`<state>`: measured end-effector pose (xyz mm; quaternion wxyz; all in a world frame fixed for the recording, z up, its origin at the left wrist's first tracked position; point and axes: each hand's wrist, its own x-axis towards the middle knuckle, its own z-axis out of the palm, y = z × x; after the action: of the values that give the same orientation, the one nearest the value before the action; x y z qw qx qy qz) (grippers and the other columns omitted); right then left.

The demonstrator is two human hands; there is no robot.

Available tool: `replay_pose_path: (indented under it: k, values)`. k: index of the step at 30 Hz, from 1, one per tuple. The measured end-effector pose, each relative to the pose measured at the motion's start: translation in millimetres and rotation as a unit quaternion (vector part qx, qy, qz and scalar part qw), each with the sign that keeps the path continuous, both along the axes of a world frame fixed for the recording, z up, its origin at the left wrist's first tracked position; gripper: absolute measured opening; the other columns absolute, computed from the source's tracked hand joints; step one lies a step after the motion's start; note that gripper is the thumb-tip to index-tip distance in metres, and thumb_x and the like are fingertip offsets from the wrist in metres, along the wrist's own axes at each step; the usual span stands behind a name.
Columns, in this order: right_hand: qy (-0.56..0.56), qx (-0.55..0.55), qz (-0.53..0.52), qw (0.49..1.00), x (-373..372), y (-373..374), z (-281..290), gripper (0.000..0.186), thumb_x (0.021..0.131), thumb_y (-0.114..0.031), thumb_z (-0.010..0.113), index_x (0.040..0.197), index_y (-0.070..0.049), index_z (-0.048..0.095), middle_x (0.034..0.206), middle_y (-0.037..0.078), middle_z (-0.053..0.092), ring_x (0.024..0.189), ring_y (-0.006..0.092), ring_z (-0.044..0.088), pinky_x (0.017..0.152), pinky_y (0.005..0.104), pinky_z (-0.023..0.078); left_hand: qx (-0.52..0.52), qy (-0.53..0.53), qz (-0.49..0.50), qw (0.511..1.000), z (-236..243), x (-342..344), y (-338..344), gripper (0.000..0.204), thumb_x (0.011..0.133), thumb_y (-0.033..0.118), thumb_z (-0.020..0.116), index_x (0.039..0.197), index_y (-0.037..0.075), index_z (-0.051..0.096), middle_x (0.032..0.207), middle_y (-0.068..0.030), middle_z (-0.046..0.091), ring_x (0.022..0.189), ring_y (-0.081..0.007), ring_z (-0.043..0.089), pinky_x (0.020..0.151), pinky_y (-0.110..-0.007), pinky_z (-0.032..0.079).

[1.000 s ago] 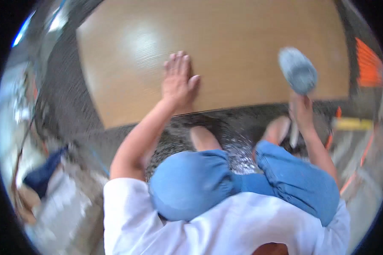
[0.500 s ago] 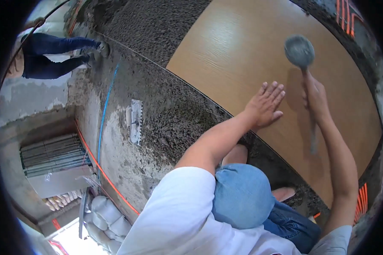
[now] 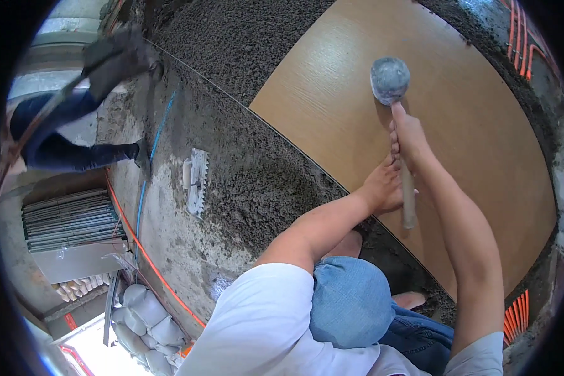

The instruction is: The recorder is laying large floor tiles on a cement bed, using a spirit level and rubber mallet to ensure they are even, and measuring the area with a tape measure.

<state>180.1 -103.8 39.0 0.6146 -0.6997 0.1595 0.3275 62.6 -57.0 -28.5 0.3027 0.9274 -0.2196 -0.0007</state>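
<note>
Trowel with a toothed edge point(image 3: 198, 183) is lying on the grey floor point(image 3: 169, 210), well left of the fingers of the left hand point(image 3: 382, 187), which look laid out flat on the big tan tile point(image 3: 476, 119), though the handle of the grey mallet point(image 3: 390, 78) partly covers them. Right hand point(image 3: 411, 136) has its fingers wrapped round that handle, mallet head just beyond them over the tile, and orange pipes point(image 3: 517, 317) sit well right of both hands' fingers.

Tan tile point(image 3: 473, 131), grey mallet head point(image 3: 390, 78)
</note>
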Motion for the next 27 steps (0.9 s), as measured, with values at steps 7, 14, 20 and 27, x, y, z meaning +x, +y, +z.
replay_pose_path:
  k: [7,14,20,27]
  values:
    - [-0.018,0.034,-0.092,0.995,-9,-35,-10,0.048,0.088,-0.054,0.048,0.078,-0.008,0.050,0.057,0.000,0.046,0.042,0.0112,0.041,0.040,0.0270,0.034,0.080,-0.028,0.018,0.996,-2,-4,-2,0.068,0.092,0.047,0.037,0.138,-0.003,0.032,0.143,-0.0210,0.034,0.140,-0.0340,0.016,0.115,-0.047,0.002]
    - [0.009,-0.061,0.032,0.998,-29,-115,18,0.042,0.087,-0.042,0.056,0.079,-0.001,0.054,0.061,0.003,0.052,0.046,0.0116,0.048,0.041,0.0278,0.041,0.112,0.038,-0.007,0.993,5,0,-16,0.069,0.090,0.045,0.042,0.141,0.000,0.029,0.150,-0.0157,0.023,0.141,-0.0308,0.013,0.114,-0.047,0.004]
    - [0.035,-0.207,0.104,0.972,38,-158,92,0.024,0.087,-0.028,0.059,0.075,-0.008,0.059,0.062,0.002,0.054,0.049,0.0121,0.052,0.041,0.0284,0.043,0.120,0.040,0.017,0.992,3,21,-10,0.070,0.089,0.046,0.044,0.141,0.001,0.031,0.150,-0.0146,0.024,0.141,-0.0307,0.014,0.114,-0.049,0.004]
    - [0.038,0.027,-0.144,0.988,227,-235,111,0.013,0.086,-0.012,0.050,0.074,-0.011,0.045,0.056,-0.003,0.046,0.038,0.0061,0.044,0.031,0.0174,0.038,0.098,0.065,-0.002,0.993,4,26,-23,0.072,0.090,0.050,0.040,0.144,0.004,0.026,0.152,-0.0129,0.018,0.143,-0.0287,0.008,0.115,-0.048,0.001]
